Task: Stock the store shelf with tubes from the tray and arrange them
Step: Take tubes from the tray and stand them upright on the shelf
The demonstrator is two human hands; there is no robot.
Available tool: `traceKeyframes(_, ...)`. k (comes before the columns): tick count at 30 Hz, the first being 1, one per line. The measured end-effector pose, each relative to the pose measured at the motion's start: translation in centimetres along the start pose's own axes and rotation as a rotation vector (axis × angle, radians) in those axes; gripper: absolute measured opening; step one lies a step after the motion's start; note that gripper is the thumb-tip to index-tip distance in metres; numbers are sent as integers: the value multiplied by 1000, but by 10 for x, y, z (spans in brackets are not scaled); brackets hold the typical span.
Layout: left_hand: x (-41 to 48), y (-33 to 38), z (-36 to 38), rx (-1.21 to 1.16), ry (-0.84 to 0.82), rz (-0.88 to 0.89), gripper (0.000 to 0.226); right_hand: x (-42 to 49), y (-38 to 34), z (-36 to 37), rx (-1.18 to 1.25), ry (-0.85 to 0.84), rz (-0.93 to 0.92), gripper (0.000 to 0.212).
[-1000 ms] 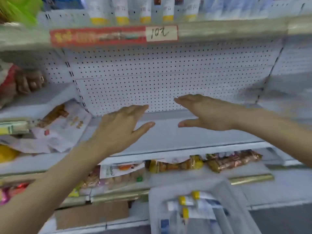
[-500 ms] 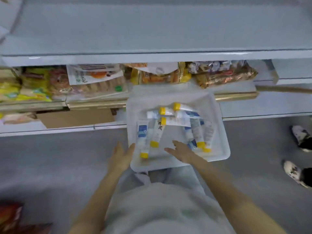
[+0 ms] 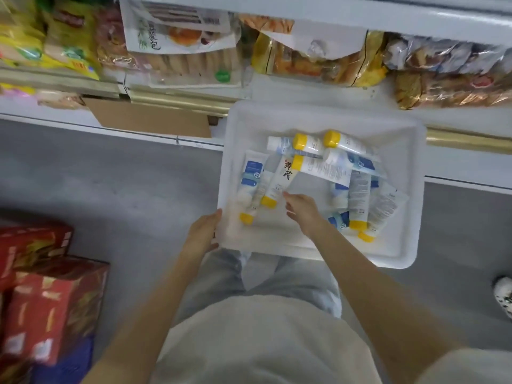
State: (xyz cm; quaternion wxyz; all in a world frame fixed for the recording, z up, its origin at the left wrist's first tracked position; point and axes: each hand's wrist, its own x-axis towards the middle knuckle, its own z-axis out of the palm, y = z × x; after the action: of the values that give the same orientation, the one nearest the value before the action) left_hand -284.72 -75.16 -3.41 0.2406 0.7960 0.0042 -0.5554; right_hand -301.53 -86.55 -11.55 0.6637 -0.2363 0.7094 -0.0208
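Gripping the tray (image 3: pixel 393 126) corner with the left hand (image 3: pixel 203 234), holding the open right hand (image 3: pixel 302 210) just beside a tube (image 3: pixel 278 180).

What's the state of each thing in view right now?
Tray, loaded with tubes.
Tubes, lying jumbled and overlapping, caps on.
Calligraphy tube, lying in the tray, yellow cap toward the person.
Left hand, touching the tray's near-left rim; grip unclear.
Right hand, over the tray, fingertips at the calligraphy tube, holding nothing.
Snack bags, lying on the shelf.
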Motion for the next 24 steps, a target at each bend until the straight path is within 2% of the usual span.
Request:
traceKeyframes(5, 10, 2, 3, -50, 12, -7, 42, 30, -1, 25, 144, -7, 11, 23)
traceKeyframes(8, 14, 5, 3, -69, 9, -12, 36, 29, 0, 42, 245, 44, 58, 18)
traceKeyframes(11, 13, 8, 6, -75, -2, 17, 26, 26, 1, 54, 306, 48, 85, 23)
traceKeyframes(13, 12, 9, 5, -50, -2, 36, 27, 22, 0, 60, 329, 35, 74, 22)
traceKeyframes(16, 11, 7, 4, 10, 16, 81, 31, 11, -1, 61, 367, 32, 54, 32)
traceKeyframes(19, 7, 8, 3, 58, 82, 171, 30, -11, 1, 54, 521, -29, 73, 32)
traceKeyframes(22, 2, 17, 5, -41, 99, 256, 18, -42, 7, 50, 625, -128, 98, 23)
traceKeyframes(24, -4, 25, 6, -124, 67, 272, 19, -65, 12, 51, 648, -222, 69, 19)
